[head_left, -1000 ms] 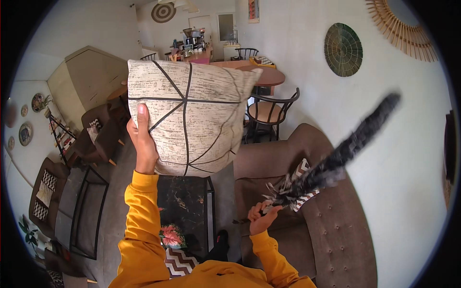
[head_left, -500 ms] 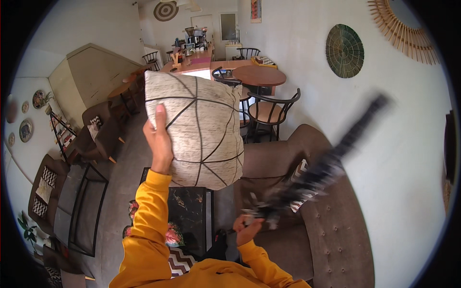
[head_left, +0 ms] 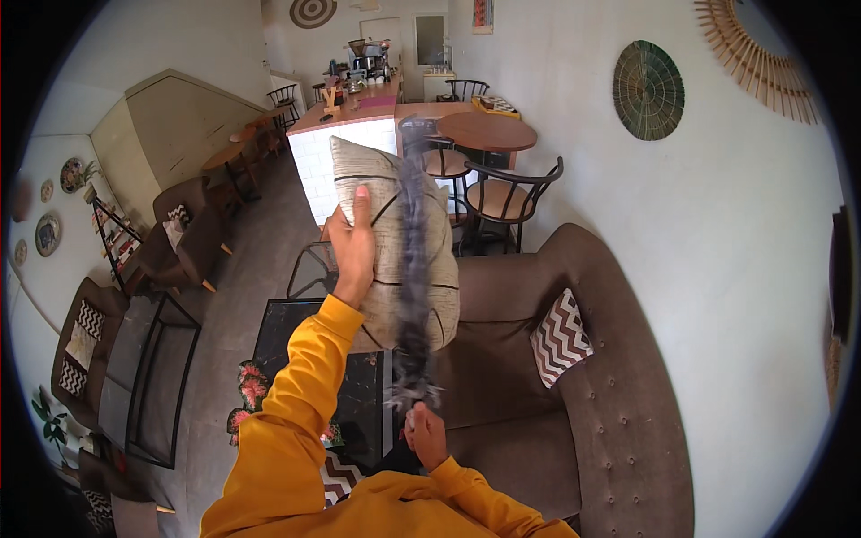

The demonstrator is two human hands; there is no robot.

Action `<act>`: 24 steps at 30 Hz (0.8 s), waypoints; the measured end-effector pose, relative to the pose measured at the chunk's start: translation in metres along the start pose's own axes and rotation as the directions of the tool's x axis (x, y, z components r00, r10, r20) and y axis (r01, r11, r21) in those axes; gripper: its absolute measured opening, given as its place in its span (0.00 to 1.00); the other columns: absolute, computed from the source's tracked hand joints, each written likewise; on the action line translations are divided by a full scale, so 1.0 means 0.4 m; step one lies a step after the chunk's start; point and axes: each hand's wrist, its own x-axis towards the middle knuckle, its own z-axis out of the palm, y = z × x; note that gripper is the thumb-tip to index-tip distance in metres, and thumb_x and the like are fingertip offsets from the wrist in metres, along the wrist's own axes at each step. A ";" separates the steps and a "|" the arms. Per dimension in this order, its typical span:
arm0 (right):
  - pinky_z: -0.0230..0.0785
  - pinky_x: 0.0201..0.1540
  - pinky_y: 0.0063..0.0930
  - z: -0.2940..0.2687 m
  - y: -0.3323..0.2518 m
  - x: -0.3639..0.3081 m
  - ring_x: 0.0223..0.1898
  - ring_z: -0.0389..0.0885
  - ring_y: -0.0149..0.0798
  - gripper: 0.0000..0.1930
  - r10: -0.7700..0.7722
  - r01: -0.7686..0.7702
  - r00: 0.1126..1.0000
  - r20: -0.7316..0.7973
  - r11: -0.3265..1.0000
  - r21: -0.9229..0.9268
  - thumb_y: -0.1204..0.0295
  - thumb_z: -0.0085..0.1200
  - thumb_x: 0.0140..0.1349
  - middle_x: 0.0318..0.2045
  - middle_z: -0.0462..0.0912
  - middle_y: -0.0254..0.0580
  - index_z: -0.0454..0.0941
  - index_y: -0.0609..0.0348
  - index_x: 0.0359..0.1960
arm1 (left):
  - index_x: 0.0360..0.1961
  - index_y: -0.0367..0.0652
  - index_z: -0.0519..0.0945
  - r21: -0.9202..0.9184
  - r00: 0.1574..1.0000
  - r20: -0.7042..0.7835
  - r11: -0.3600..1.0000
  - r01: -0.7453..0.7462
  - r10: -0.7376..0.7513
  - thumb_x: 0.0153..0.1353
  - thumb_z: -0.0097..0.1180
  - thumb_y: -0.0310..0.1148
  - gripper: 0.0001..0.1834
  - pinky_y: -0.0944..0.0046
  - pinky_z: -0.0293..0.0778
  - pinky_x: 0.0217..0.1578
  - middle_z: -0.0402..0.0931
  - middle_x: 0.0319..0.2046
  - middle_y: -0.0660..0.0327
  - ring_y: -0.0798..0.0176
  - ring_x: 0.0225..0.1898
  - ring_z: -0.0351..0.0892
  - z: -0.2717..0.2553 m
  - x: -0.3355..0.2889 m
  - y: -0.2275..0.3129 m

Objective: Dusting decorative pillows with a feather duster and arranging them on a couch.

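Note:
My left hand (head_left: 352, 249) grips a cream cushion (head_left: 386, 242) with thin black lines by its left edge, holding it up in the air with the thumb across its front. In my right hand (head_left: 427, 436), closed low in front of me, is the handle of a dark grey feather duster (head_left: 413, 260). The duster stands nearly upright and overlaps the cushion's face, blurred by motion. Whether its feathers touch the fabric is hard to tell. The cushion looks turned, so its front shows narrow.
On the right is a brown sofa (head_left: 516, 448) with a zigzag cushion (head_left: 561, 339). A black marble-look coffee table (head_left: 287, 327) lies below my left arm, with red-and-green leafy shapes (head_left: 251, 386) at its edge. Bar chairs (head_left: 502, 202) and a round table (head_left: 487, 131) stand ahead.
The feather duster has swung from the right across to the cushion's front. My left hand has moved right and turned the cushion, which now shows narrower.

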 end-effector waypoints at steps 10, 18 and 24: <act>0.47 0.14 0.19 -0.048 -0.011 -0.031 0.11 0.57 0.24 0.24 -0.177 0.197 0.979 -0.096 0.940 0.280 0.59 0.33 0.70 0.11 0.61 0.30 0.61 0.57 0.16 | 0.44 0.26 0.73 0.107 0.949 0.212 0.971 0.216 -0.234 0.61 0.52 0.48 0.28 0.65 0.68 0.44 0.77 0.38 0.50 0.62 0.40 0.73 -0.014 -0.037 -0.032; 0.45 0.13 0.17 -0.077 -0.113 -0.080 0.11 0.55 0.20 0.25 0.261 -0.249 0.965 -0.042 0.950 0.188 0.51 0.36 0.68 0.11 0.60 0.27 0.61 0.55 0.18 | 0.35 0.30 0.76 0.025 0.942 0.159 0.955 0.295 -0.295 0.63 0.51 0.45 0.23 0.67 0.68 0.37 0.76 0.32 0.58 0.69 0.34 0.71 -0.085 -0.075 -0.185; 0.54 0.17 0.23 -0.064 -0.050 -0.123 0.13 0.63 0.28 0.23 0.027 -0.028 0.999 -0.033 0.999 -0.021 0.56 0.35 0.69 0.12 0.63 0.32 0.64 0.60 0.19 | 0.38 0.31 0.74 0.118 0.931 0.106 0.934 0.338 -0.350 0.61 0.52 0.49 0.25 0.68 0.69 0.39 0.75 0.34 0.58 0.68 0.36 0.71 -0.051 -0.099 -0.149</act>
